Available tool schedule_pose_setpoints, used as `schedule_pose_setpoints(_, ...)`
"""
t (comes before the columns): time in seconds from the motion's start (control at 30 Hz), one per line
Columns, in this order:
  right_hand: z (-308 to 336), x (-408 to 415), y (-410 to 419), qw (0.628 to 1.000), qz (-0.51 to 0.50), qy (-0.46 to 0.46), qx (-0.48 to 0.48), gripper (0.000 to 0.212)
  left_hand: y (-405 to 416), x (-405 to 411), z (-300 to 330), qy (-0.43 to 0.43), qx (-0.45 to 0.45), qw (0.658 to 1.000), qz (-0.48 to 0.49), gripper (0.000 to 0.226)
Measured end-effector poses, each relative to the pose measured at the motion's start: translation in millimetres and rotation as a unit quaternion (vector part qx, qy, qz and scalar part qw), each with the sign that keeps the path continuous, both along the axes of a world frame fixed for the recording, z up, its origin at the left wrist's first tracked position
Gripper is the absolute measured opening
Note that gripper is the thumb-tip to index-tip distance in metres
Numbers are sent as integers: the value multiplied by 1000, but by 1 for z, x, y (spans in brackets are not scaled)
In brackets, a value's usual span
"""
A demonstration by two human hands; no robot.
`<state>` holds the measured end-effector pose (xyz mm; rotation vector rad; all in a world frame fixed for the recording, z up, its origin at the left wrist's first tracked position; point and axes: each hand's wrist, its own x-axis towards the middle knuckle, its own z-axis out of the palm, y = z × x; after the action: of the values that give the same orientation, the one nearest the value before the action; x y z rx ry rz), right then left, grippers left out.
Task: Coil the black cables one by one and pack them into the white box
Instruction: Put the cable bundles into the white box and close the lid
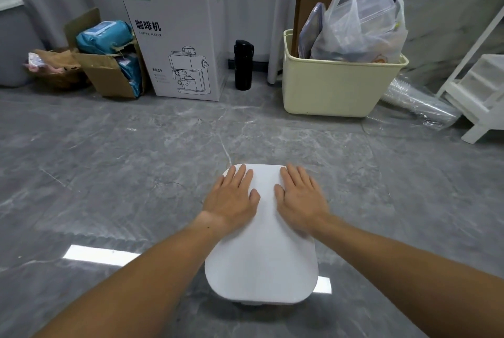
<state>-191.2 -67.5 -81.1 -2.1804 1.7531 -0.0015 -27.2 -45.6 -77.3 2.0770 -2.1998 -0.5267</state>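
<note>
The white box [263, 261] stands on the grey floor in front of me with its flat white lid on top. My left hand [234, 196] lies flat on the far left part of the lid, fingers straight. My right hand [300, 197] lies flat on the far right part, fingers straight too. Both palms press down on the lid. No black cable shows anywhere; the inside of the box is hidden by the lid.
Along the far wall stand a torn cardboard box [109, 73], a tall coffee maker carton [177, 35], a black bottle [243, 65] and a cream bin [338, 84] stuffed with plastic bags. A white rack [482, 92] stands at the right.
</note>
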Motion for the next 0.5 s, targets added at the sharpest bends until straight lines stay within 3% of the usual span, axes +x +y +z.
schedule_pose_setpoints(0.3,-14,2,8,1000,-11,-12,-15,59,8,-2,-16,3,-46,999,13,62)
schedule_pose_setpoints(0.43,-18,2,10,999,-14,-21,-33,59,8,-2,-20,-6,-55,998,13,83)
schedule_pose_setpoints(0.5,-19,2,10,999,-15,-24,-32,59,7,-2,-20,-5,-57,998,13,76)
